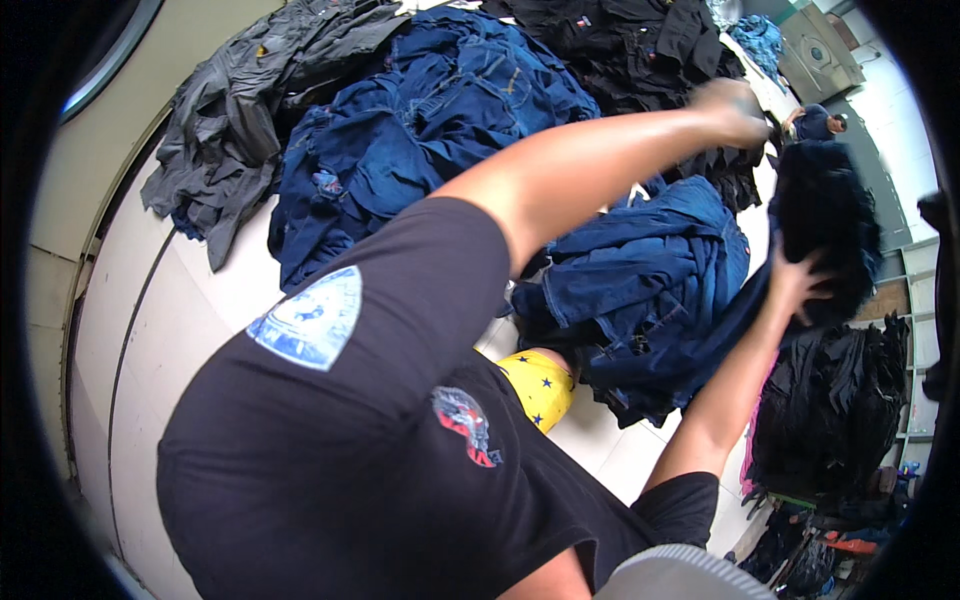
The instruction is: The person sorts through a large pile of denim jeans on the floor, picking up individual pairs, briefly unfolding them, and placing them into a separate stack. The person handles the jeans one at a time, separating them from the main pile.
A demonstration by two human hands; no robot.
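Note:
My left arm reaches across to the upper right. My left hand is smeared by motion beside the black garments, so its fingers cannot be made out. Lower on the right, my right hand lies with spread fingers against a dark blue garment, which is raised and partly blurred. Between my arms sits a heap of dark blue denim clothes. A larger pile of blue denim lies beyond my left arm.
Grey garments lie at the far left and black garments at the back. A tall black stack stands at the right. Another person is in the distance near a metal machine. Pale tiles cover the floor.

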